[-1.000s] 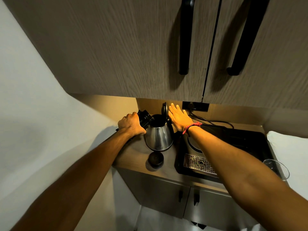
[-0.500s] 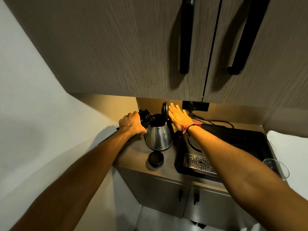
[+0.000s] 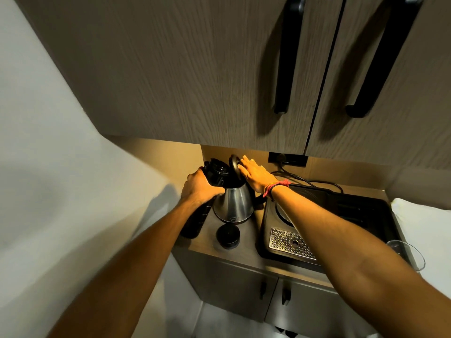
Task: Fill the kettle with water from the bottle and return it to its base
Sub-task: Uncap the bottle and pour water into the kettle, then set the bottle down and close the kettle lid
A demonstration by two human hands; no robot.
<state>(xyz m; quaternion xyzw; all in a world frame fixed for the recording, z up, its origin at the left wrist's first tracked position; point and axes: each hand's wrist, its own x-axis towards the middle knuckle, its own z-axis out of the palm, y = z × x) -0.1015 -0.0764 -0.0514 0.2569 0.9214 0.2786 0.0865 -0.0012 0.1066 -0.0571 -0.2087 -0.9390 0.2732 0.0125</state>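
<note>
A stainless steel kettle [image 3: 235, 203] stands on the wooden counter [image 3: 246, 252] with its black lid [image 3: 233, 163] tipped up. My left hand [image 3: 200, 189] grips a black bottle [image 3: 216, 173], which leans with its open mouth at the kettle's rim and its bottom [image 3: 194, 225] low beside my forearm. My right hand [image 3: 256, 175] lies flat, fingers out, against the raised lid. A round disc, perhaps the kettle's base [image 3: 280, 213], sits in the black tray [image 3: 353, 208] to the right, partly hidden by my arm. I cannot see any water.
A black bottle cap [image 3: 228, 236] lies on the counter in front of the kettle. The tray holds a metal drip grid [image 3: 288, 241]. A glass [image 3: 406, 252] stands at the right edge. Cords [image 3: 305, 179] run to a wall socket. Wall cupboards hang close overhead.
The bottle's bottom has swung down and nearer to me, so it stands steeper, with its mouth still at the kettle. My right hand stays on the lid.
</note>
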